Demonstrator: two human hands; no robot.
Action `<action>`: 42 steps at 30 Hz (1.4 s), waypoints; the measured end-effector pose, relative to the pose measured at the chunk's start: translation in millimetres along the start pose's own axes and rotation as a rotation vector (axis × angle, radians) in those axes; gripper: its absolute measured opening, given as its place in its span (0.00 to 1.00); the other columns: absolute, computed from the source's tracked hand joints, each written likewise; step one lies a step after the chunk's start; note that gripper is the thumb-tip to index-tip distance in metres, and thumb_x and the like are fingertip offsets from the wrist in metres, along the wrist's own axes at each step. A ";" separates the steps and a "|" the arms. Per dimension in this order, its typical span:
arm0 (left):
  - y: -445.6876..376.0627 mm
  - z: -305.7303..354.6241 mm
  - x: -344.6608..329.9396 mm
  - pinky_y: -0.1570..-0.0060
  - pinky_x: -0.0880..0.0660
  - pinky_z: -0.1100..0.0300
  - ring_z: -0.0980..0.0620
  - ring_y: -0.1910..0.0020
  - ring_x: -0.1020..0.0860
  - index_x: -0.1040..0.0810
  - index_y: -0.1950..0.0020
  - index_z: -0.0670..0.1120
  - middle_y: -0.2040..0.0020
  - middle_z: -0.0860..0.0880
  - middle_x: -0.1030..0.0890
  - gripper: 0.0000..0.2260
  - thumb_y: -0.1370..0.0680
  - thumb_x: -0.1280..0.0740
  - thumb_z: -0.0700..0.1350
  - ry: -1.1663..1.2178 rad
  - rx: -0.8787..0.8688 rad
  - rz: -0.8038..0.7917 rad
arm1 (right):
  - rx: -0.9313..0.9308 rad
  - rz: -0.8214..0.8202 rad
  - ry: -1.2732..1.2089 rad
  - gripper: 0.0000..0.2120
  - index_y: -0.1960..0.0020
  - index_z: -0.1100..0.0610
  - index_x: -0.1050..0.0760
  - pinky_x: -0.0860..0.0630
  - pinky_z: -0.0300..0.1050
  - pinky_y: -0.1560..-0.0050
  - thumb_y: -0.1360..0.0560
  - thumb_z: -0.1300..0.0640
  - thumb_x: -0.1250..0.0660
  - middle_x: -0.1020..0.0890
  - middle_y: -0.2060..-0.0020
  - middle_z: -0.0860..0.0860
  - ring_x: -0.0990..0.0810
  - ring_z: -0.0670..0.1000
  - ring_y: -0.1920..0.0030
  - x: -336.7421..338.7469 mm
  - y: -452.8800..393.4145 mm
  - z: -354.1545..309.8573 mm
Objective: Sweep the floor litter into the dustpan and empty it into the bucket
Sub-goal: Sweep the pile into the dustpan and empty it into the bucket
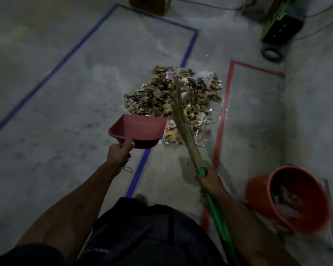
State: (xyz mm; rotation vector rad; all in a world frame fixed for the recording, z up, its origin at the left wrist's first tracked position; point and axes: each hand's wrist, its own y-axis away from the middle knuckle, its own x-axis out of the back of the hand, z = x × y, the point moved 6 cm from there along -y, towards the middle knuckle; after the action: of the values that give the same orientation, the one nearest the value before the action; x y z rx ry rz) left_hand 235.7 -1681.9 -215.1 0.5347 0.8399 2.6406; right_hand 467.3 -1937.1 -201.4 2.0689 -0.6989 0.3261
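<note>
Nearest the camera, dark shorts (154,233) are seen from above, with both bare forearms reaching forward over a grey concrete floor (46,116). At the lower right, an orange bucket (258,194) is stood on the floor, its mouth turned toward the viewer; some scraps of litter are seen inside it, though blurred.

The green handle of a broom (217,214) is held by the right hand (208,182), whose grip is wrapped round the handle just below the green collar where the straw bristles begin. The bristles (183,120) are stretched forward and to the left, their tips lying over the litter pile.

The handle of a pink dustpan (140,129) is held by the left hand (118,153), the fingers curled about it with the thumb laid on top. The pan is held just beside the near left edge of the pile; whether its lip is touching the floor cannot be told. Its inside appears bare.

The litter pile (173,98), a heap of dry leaves, wrappers and paper scraps, is gathered on the floor between a blue tape line (138,173) and a red tape outline (223,112).

Farther off, a cardboard box (150,4) is set at the top edge, and a black-and-green wheeled machine (277,29) is parked at the upper right.
</note>
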 end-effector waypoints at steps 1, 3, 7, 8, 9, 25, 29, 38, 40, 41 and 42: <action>-11.3 3.5 15.0 0.81 0.40 0.68 0.52 0.77 0.33 0.26 0.61 0.41 0.70 0.44 0.26 0.12 0.23 0.31 0.48 0.013 0.009 0.006 | 0.006 -0.004 0.015 0.08 0.45 0.58 0.26 0.29 0.40 0.76 0.24 0.60 0.35 0.23 0.65 0.57 0.25 0.54 0.72 -12.0 -6.8 -16.6; -33.4 10.8 41.0 0.81 0.41 0.68 0.52 0.77 0.33 0.26 0.59 0.41 0.69 0.44 0.27 0.11 0.22 0.33 0.47 0.040 0.038 0.019 | 0.015 -0.012 0.048 0.08 0.46 0.57 0.25 0.28 0.41 0.76 0.25 0.60 0.35 0.22 0.65 0.57 0.24 0.54 0.73 -32.1 -21.3 -47.2; -75.1 32.1 71.6 0.78 0.40 0.65 0.52 0.73 0.31 0.26 0.57 0.42 0.66 0.45 0.26 0.08 0.22 0.35 0.45 0.048 0.113 -0.016 | 0.021 -0.015 0.106 0.06 0.51 0.59 0.26 0.28 0.41 0.78 0.27 0.58 0.34 0.23 0.68 0.56 0.24 0.53 0.75 -58.0 -52.9 -97.4; -86.4 38.4 75.8 0.77 0.40 0.65 0.52 0.73 0.31 0.26 0.57 0.41 0.66 0.45 0.26 0.07 0.22 0.35 0.43 0.054 0.136 -0.033 | 0.025 -0.019 0.116 0.07 0.51 0.59 0.26 0.28 0.42 0.77 0.27 0.58 0.34 0.23 0.68 0.56 0.24 0.54 0.75 -62.9 -61.6 -108.9; -98.1 44.0 79.2 0.78 0.39 0.65 0.52 0.72 0.31 0.27 0.57 0.41 0.65 0.44 0.27 0.06 0.21 0.36 0.42 0.067 0.163 -0.049 | 0.026 -0.019 0.126 0.07 0.51 0.59 0.26 0.28 0.42 0.77 0.27 0.57 0.33 0.22 0.67 0.56 0.23 0.54 0.75 -67.4 -70.5 -119.6; -290.6 134.5 104.1 0.78 0.41 0.65 0.55 0.69 0.40 0.28 0.55 0.47 0.65 0.48 0.35 0.08 0.22 0.34 0.34 0.165 0.504 -0.147 | -0.028 -0.175 0.270 0.16 0.43 0.59 0.26 0.27 0.40 0.77 0.28 0.54 0.32 0.18 0.63 0.58 0.20 0.54 0.73 -123.3 -282.3 -308.7; -325.4 154.5 118.1 0.68 0.40 0.60 0.54 0.66 0.37 0.28 0.54 0.45 0.63 0.48 0.33 0.08 0.23 0.34 0.33 0.148 0.552 -0.136 | -0.010 -0.185 0.293 0.14 0.45 0.60 0.25 0.26 0.38 0.76 0.28 0.55 0.33 0.18 0.62 0.58 0.19 0.54 0.69 -134.3 -309.6 -354.4; -445.6 173.4 158.2 0.76 0.37 0.63 0.49 0.74 0.32 0.26 0.60 0.37 0.70 0.43 0.28 0.04 0.26 0.39 0.34 -0.144 0.468 0.102 | -0.046 -0.169 0.416 0.17 0.41 0.60 0.27 0.29 0.40 0.60 0.25 0.51 0.33 0.19 0.50 0.59 0.19 0.58 0.53 -202.2 -368.6 -400.2; -477.4 165.3 164.9 0.79 0.36 0.65 0.48 0.74 0.30 0.25 0.55 0.37 0.68 0.43 0.26 0.05 0.28 0.38 0.36 -0.224 0.428 0.117 | -0.080 -0.159 0.432 0.19 0.38 0.60 0.27 0.26 0.46 0.52 0.25 0.50 0.33 0.20 0.47 0.60 0.20 0.60 0.47 -228.9 -384.3 -397.5; -491.5 160.4 168.2 0.78 0.34 0.65 0.47 0.74 0.28 0.24 0.54 0.36 0.67 0.42 0.24 0.07 0.28 0.38 0.37 -0.267 0.415 0.125 | -0.095 -0.159 0.425 0.20 0.38 0.60 0.27 0.24 0.49 0.49 0.25 0.50 0.34 0.20 0.46 0.62 0.20 0.62 0.47 -243.1 -392.2 -395.9; -505.3 155.4 170.6 0.75 0.31 0.63 0.46 0.72 0.26 0.24 0.53 0.36 0.65 0.41 0.23 0.09 0.29 0.37 0.39 -0.304 0.403 0.130 | -0.109 -0.156 0.418 0.20 0.39 0.60 0.28 0.23 0.51 0.49 0.25 0.50 0.34 0.20 0.46 0.62 0.19 0.62 0.47 -256.9 -399.9 -393.9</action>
State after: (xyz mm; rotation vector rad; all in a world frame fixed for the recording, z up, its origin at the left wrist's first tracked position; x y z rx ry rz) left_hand 246.9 -1145.4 -358.8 1.0937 1.2758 2.4111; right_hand 510.3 -1345.9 -374.2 1.8565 -0.2944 0.5948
